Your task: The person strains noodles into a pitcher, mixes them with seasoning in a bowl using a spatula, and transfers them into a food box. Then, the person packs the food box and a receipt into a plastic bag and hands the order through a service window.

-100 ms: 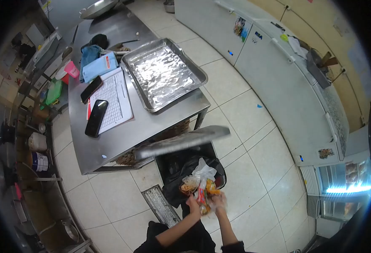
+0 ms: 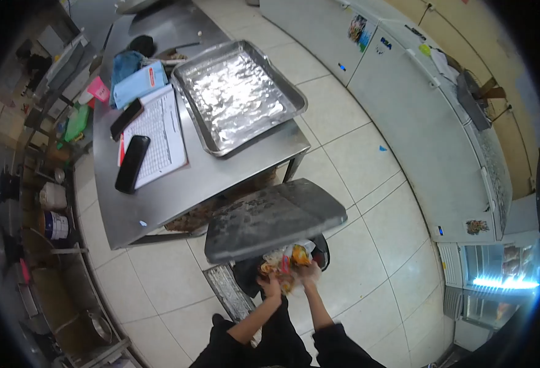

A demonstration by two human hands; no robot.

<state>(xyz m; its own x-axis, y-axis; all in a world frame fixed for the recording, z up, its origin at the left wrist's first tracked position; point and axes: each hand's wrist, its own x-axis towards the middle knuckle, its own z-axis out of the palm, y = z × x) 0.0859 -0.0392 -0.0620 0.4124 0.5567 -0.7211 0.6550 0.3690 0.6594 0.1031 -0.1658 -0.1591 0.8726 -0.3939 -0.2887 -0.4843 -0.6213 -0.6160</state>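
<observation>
A crumpled bundle of plastic bags and wrappers [image 2: 285,265], with white, red and orange-yellow parts, is at the mouth of the bin. My left hand [image 2: 270,286] is closed on its near left side. On its right side my right hand [image 2: 308,274] also grips it, the fingers somewhat blurred. Black liner [image 2: 245,277] shows around the bin's opening. The grey bin lid [image 2: 276,218] tilts over the far part of the bin and hides much of the inside.
Beyond the bin stands a steel table [image 2: 221,173] carrying a metal tray [image 2: 236,101], two phones [image 2: 132,163], and a printed sheet [image 2: 162,135]. White chest freezers [image 2: 398,104] line the right side. A metal floor grate [image 2: 227,291] lies left of the bin.
The bin lid has swung down toward my hands and now covers more of the opening. The bundle sits lower and partly behind the lid's edge, still in both hands.
</observation>
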